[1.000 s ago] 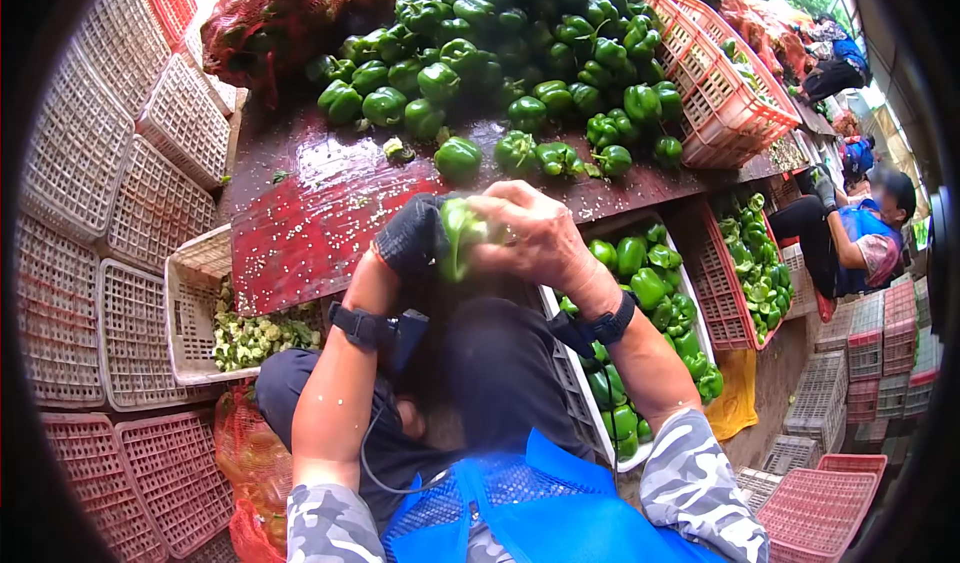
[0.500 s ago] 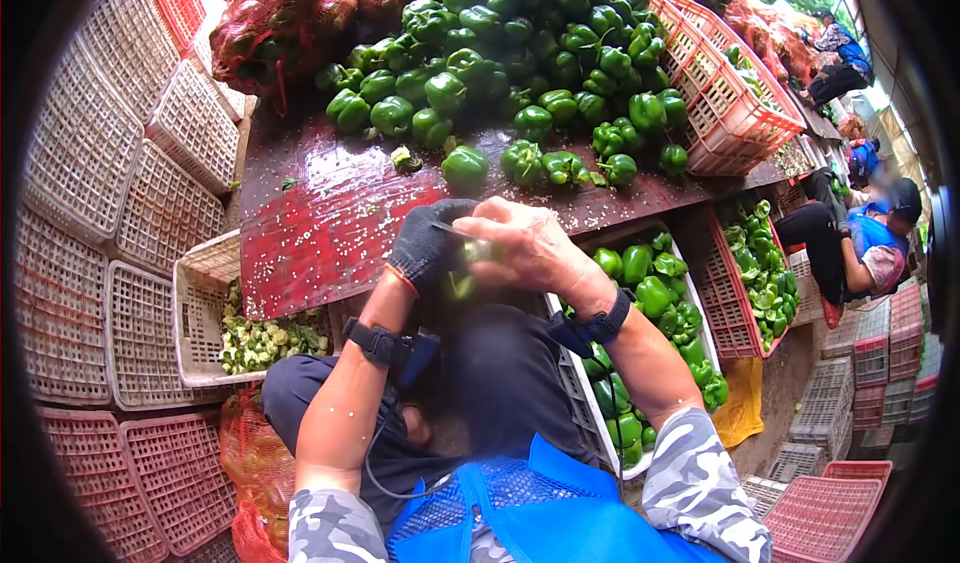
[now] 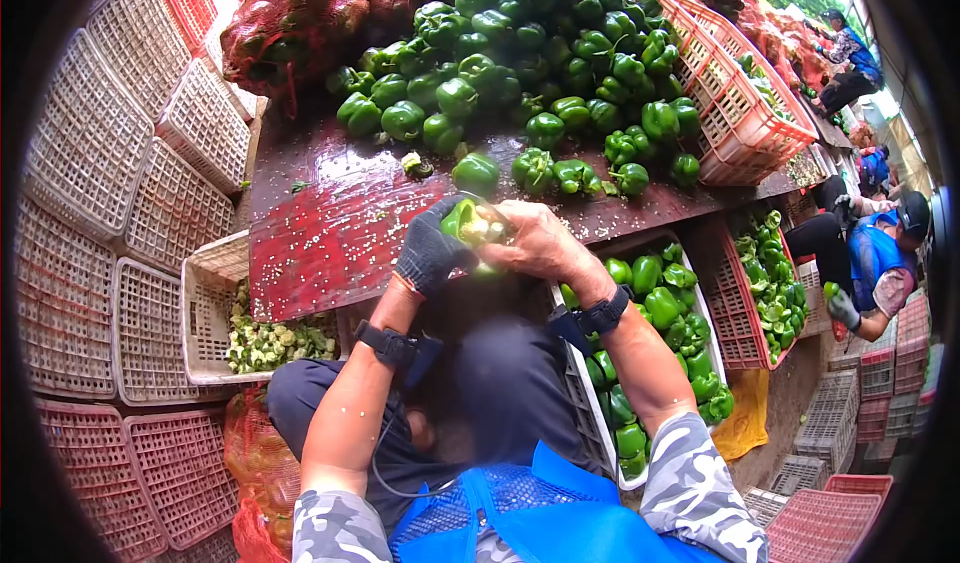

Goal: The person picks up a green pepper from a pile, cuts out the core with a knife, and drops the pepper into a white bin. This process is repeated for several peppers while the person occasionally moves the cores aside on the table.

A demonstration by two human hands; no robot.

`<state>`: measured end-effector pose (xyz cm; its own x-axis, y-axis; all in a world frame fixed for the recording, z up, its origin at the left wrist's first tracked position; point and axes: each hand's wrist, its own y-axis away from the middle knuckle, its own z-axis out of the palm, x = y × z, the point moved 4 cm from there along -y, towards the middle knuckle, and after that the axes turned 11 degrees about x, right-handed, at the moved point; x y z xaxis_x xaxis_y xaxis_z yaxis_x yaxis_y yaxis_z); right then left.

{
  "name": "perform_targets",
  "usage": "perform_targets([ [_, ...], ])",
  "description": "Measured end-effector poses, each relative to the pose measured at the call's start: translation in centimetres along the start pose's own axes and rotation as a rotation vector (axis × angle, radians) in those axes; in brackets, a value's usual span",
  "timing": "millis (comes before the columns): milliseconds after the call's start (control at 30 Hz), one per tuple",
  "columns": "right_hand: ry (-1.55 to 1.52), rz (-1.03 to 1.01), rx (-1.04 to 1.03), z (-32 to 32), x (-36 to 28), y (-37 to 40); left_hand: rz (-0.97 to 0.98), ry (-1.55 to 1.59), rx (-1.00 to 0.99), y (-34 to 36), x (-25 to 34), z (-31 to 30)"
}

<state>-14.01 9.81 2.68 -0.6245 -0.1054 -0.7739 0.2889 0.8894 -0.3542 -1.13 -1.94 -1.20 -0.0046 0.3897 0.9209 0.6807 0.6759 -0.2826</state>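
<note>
In front of my knees, my left hand (image 3: pixel 430 247), in a dark glove, is closed around a green bell pepper (image 3: pixel 459 220). The pepper is opened, and a pale seed core (image 3: pixel 488 229) shows on its right side. My bare right hand (image 3: pixel 545 243) is closed at this core, its thumb and fingers pressed on it; part of the grip is blurred. Just beyond my hands lies a whole bell pepper (image 3: pixel 475 174) on the red tabletop (image 3: pixel 320 253), with a trimmed core (image 3: pixel 416 166) to its left.
Peppers (image 3: pixel 500 53) are heaped on the table beside a mesh sack (image 3: pixel 295 28) and an orange crate (image 3: pixel 745 128). A crate of cores (image 3: pixel 200 338) stands at left, a pepper crate (image 3: pixel 712 348) at right. Stacked crates (image 3: pixel 75 153) line the left. A co-worker (image 3: pixel 880 253) sits at right.
The pepper has turned, so its pale core now shows between my hands. My right fingers have moved down onto the core. The view has shifted slightly; the co-worker's gloved hand now holds something green.
</note>
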Motion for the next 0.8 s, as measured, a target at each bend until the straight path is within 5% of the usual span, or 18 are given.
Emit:
perform_targets([
  [133,0.156,-0.161,0.038,0.5,0.9,-0.3,0.106,-0.090,-0.031,-0.6,-1.6,-0.2],
  [200,0.168,-0.169,0.021,0.6,0.9,-0.3,0.318,-0.212,-0.053,-0.6,-0.9,-0.2],
  [800,-0.122,0.025,0.182,1.8,0.2,-1.2,0.045,-0.239,0.208,-0.7,0.9,-0.6],
])
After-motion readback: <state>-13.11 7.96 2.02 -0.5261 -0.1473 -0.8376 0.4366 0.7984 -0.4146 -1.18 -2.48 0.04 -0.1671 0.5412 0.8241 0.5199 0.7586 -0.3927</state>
